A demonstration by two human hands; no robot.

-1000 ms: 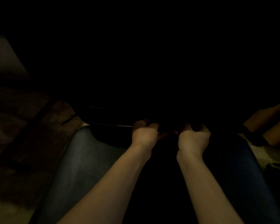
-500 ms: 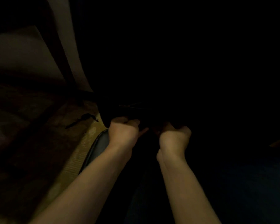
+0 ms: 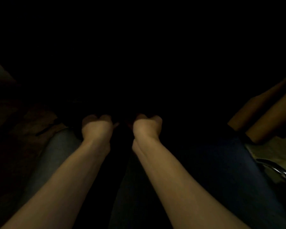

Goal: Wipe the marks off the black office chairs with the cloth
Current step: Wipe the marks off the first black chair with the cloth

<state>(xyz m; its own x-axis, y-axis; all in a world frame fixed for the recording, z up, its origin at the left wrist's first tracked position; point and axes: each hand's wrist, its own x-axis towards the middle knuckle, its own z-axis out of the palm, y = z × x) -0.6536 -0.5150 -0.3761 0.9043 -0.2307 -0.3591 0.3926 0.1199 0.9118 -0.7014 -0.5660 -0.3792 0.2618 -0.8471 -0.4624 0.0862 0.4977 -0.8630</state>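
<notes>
Very dark. Left hand (image 3: 97, 129) and right hand (image 3: 146, 128) both fisted, side by side; can't tell what either grip holds.

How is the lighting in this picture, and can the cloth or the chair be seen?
Head view: very dark, with the upper half almost black. Only the left hand, right hand and forearms are lit, slightly soft; a small glare shows on the metal part at the right. Cloth and chair cannot be made out.
</notes>
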